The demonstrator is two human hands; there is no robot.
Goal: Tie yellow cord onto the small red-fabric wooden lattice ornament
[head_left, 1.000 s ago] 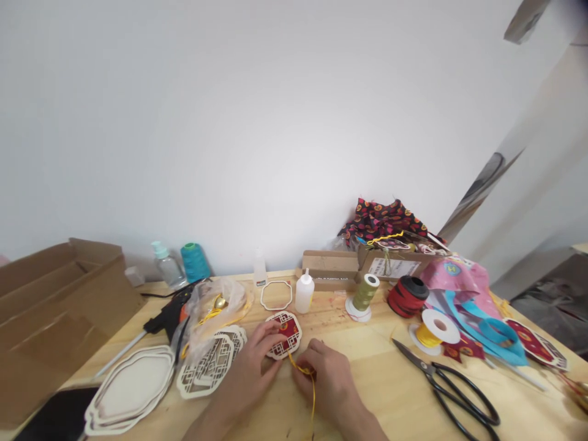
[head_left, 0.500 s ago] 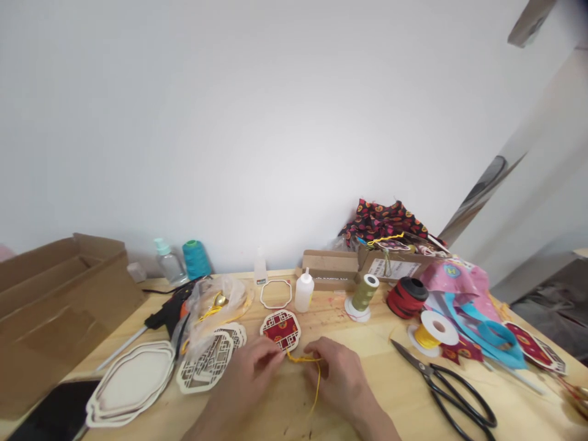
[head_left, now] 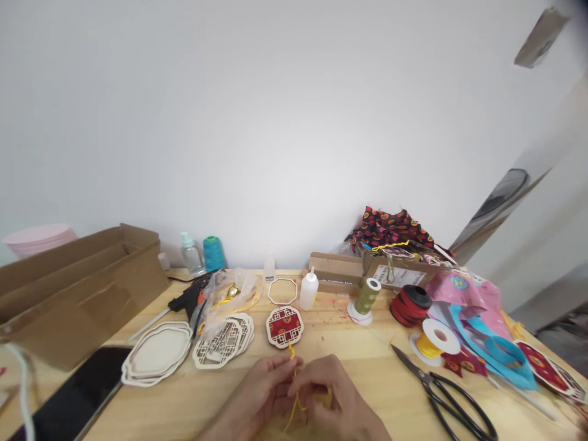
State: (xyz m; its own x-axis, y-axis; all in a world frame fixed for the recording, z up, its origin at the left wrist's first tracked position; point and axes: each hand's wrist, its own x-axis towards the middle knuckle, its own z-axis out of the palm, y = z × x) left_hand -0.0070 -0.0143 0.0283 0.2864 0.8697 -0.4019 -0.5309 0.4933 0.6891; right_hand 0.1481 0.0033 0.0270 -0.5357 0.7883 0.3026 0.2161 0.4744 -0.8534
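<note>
A small scalloped ornament [head_left: 285, 327] with a pale lattice frame over red patterned fabric lies flat on the wooden table. From its lower edge runs a yellow cord [head_left: 292, 351] toward me. My left hand [head_left: 269, 383] pinches this cord just below the ornament, between thumb and fingers. Close beside it, my right hand [head_left: 328, 392] has its fingers curled round the lower part of the cord. Loose cord ends hang beneath both hands. The fingers partly hide the cord where the hands meet.
Black scissors [head_left: 427, 378] and a yellow cord spool [head_left: 430, 344] lie to the right. Lattice frames [head_left: 215, 349], plain scalloped plates [head_left: 158, 352] and a phone [head_left: 76, 392] are at left. A white squeeze bottle [head_left: 309, 291] stands behind the ornament. A cardboard box [head_left: 92, 300] borders the left.
My hands have come together below the ornament, the left now pinching the cord and the right lower down on it. The cord now points toward me instead of rightward. The view has shifted left.
</note>
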